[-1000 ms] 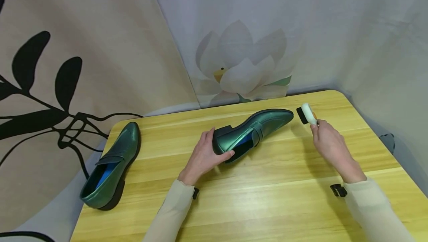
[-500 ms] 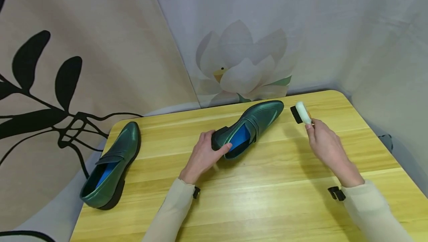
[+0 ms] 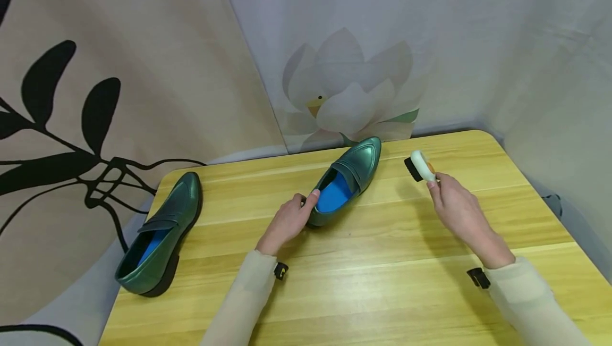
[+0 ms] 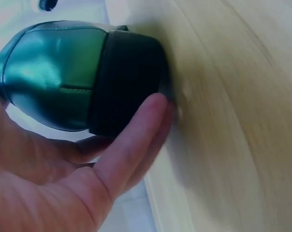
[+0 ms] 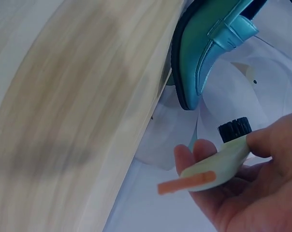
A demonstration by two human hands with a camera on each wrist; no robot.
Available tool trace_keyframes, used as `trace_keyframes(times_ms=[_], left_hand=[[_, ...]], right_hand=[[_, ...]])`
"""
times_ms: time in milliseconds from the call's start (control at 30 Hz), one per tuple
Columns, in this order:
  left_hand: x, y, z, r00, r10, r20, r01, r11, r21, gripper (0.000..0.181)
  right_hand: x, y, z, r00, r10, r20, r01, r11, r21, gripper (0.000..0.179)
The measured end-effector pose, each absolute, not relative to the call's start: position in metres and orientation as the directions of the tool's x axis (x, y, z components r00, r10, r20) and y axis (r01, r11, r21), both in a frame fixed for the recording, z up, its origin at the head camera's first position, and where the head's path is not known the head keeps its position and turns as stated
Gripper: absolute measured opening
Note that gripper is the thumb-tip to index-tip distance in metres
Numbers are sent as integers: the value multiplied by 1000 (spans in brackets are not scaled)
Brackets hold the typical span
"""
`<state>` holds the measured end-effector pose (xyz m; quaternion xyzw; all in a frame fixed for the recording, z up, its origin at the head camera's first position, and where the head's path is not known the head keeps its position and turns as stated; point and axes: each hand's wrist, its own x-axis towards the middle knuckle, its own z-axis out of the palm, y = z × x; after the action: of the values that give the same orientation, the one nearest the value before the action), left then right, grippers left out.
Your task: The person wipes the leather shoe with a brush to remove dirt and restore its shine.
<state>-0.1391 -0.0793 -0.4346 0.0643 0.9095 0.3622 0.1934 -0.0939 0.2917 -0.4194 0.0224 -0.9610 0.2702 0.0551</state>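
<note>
A green loafer with a blue insole is gripped at its heel by my left hand, thumb at the opening's edge. In the left wrist view the loafer's heel sits close to the tabletop, with fingers along its dark heel block; contact with the table is unclear. My right hand holds a white shoe brush with black bristles, to the right of the loafer and apart from it. An orange strip shows on the brush in the right wrist view.
A matching green loafer stands at the table's left edge, toe toward the back. The wooden table has rounded back corners. Behind it hangs a printed curtain with leaf and flower patterns.
The held loafer has turned, its toe swinging left and toward the back, and its opening now faces up more. My right hand has shifted slightly left with the brush.
</note>
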Motion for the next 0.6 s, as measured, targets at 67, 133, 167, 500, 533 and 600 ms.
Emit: trace_keyframes(times_ms=[67, 133, 167, 500, 533, 600], left_hand=[[-139, -81, -434, -906, 265, -331, -38, 727, 685, 99], [-141, -81, -434, -895, 272, -354, -51, 726, 685, 101], [-141, -81, -434, -890, 274, -363, -56, 726, 685, 101], [-145, -90, -429, -918, 285, -277, 15, 723, 691, 90], [-145, -90, -428, -923, 281, -263, 18, 715, 699, 89], [-146, -88, -426, -932, 275, -234, 25, 697, 717, 89]], right_hand=[[-94, 290, -420, -993, -15, 114, -73, 852, -519, 52], [-94, 289, -420, -993, -18, 116, -76, 850, -521, 51], [-94, 288, -420, -993, -18, 118, -78, 850, -521, 50], [-93, 288, -422, -992, -19, 122, -81, 848, -523, 51], [-93, 288, -422, -992, -20, 122, -81, 849, -523, 51], [-92, 287, -423, -992, -20, 124, -82, 849, -522, 51]])
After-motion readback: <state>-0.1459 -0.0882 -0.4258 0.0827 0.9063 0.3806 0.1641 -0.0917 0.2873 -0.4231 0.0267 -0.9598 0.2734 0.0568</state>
